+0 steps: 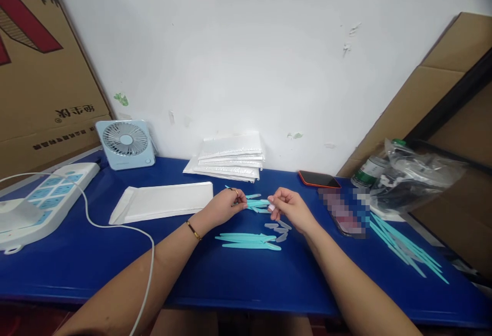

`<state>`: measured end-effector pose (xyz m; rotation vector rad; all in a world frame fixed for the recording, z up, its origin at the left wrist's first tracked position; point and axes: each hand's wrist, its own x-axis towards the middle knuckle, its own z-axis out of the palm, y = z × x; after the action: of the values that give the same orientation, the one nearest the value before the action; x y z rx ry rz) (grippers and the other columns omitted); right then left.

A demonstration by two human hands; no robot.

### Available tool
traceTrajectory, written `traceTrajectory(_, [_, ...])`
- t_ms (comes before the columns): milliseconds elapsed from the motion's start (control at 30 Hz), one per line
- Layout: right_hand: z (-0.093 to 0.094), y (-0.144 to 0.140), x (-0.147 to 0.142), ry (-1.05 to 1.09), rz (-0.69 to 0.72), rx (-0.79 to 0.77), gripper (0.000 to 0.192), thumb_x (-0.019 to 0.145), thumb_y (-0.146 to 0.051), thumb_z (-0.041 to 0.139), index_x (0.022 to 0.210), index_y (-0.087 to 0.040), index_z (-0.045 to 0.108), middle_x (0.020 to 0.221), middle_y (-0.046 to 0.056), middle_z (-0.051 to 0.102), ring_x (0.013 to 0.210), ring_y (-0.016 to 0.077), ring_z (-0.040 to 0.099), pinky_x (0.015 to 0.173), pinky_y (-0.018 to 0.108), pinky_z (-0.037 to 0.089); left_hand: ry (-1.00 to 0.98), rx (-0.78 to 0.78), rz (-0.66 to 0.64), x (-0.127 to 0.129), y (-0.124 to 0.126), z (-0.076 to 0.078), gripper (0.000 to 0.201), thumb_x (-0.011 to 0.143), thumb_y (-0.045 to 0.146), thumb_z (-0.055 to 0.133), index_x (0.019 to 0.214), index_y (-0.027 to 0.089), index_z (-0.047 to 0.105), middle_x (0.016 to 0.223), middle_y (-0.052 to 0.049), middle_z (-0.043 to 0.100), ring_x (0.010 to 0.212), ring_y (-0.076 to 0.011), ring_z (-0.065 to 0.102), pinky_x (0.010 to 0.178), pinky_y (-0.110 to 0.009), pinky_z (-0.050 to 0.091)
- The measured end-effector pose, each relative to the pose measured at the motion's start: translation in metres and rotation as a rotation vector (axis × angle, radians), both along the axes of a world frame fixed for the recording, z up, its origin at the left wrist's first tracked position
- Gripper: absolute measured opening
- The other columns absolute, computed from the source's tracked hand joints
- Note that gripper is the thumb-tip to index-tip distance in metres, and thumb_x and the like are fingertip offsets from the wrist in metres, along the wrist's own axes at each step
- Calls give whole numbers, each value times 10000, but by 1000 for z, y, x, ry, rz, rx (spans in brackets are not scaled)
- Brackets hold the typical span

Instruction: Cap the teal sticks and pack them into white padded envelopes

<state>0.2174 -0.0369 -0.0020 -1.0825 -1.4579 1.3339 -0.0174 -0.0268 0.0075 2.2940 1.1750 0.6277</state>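
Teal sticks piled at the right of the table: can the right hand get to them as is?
Probably yes. The right hand is busy pinching a small piece, but only bare blue table lies between it and the teal sticks.

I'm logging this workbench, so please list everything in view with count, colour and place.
teal sticks: a few, held between both hands
teal sticks on table: several, near centre
teal stick pile: many, right
clear caps: few, below right hand
white mailer: one, left of hands
mailer stack: white, by wall
fan: one, pale blue, back left
power strip: white, far left
phone: one, dark, orange-edged
plastic bag: clear, right
table: blue
left hand: ring, bracelet
right hand
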Motion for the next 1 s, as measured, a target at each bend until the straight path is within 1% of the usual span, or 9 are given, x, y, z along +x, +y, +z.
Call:
traceTrajectory(100, [1, 6, 15, -227, -76, 54, 324, 757, -504, 593, 728, -188, 528, 611, -5, 635, 428, 112, 548, 407, 217, 389, 58, 177, -3, -2, 4, -4, 411, 826, 401, 541, 1203, 236, 540, 1262, -62, 520, 1172, -234, 430, 954, -343, 363])
traceTrajectory(200, [7, 7, 36, -571, -115, 212, 277, 750, -453, 601, 759, -177, 631, 700, 17, 637, 533, 112, 540, 498, 228, 398, 193, 192, -29, -4, 12, -12, 353, 865, 354, 490, 1199, 269, 565, 1261, -43, 532, 1165, -236, 439, 956, -361, 356])
traceTrajectory(300, [12, 4, 50, -776, 65, 207, 209, 671, -376, 674, 750, -183, 676, 763, 19, 636, 625, 129, 543, 544, 229, 400, 255, 174, 0, -2, 17, -16, 289, 877, 300, 468, 1121, 276, 622, 1128, -31, 604, 1027, -216, 513, 886, -344, 387])
traceTrajectory(400, [12, 1, 50, -854, 197, 124, 145, 642, -303, 683, 715, -179, 673, 732, 14, 634, 626, 132, 541, 544, 226, 394, 217, 233, 88, 2, 13, -11, 293, 846, 314, 520, 1118, 261, 615, 1130, -45, 590, 1043, -228, 495, 878, -347, 379])
traceTrajectory(500, [9, 1, 46, -874, 162, 126, 94, 683, -264, 632, 707, -175, 651, 710, 21, 637, 637, 140, 550, 557, 232, 396, 169, 180, 48, 4, -1, 1, 284, 815, 397, 552, 1035, 236, 633, 1047, -44, 606, 972, -208, 526, 808, -303, 399])
traceTrajectory(600, [8, 4, 46, -882, 57, 138, 110, 720, -287, 604, 724, -178, 619, 680, 19, 622, 591, 135, 543, 536, 236, 389, 206, -11, -189, 6, -16, 8, 313, 743, 470, 613, 946, 234, 647, 888, -14, 630, 777, -157, 562, 631, -236, 393])
traceTrajectory(667, [8, 5, 47, -817, 5, 123, 143, 746, -324, 587, 759, -182, 595, 670, 10, 603, 545, 125, 543, 516, 235, 392, 249, -84, -267, 9, -23, 7, 269, 714, 443, 644, 872, 225, 654, 815, -5, 636, 705, -141, 555, 555, -221, 354])
traceTrajectory(800, [12, 4, 45, -594, 13, 124, 202, 760, -373, 587, 813, -179, 574, 663, -5, 568, 550, 123, 559, 527, 233, 412, 269, -113, -219, 13, -26, 3, 141, 763, 337, 584, 759, 209, 643, 734, -1, 643, 637, -127, 537, 517, -220, 313])
traceTrajectory(1000, [24, -2, 36, -339, 94, 133, 280, 772, -420, 604, 886, -164, 604, 664, 5, 566, 603, 123, 532, 561, 240, 416, 90, -87, -28, 8, -15, 6, 163, 813, 331, 505, 779, 205, 604, 698, 10, 610, 615, -124, 514, 550, -217, 344])
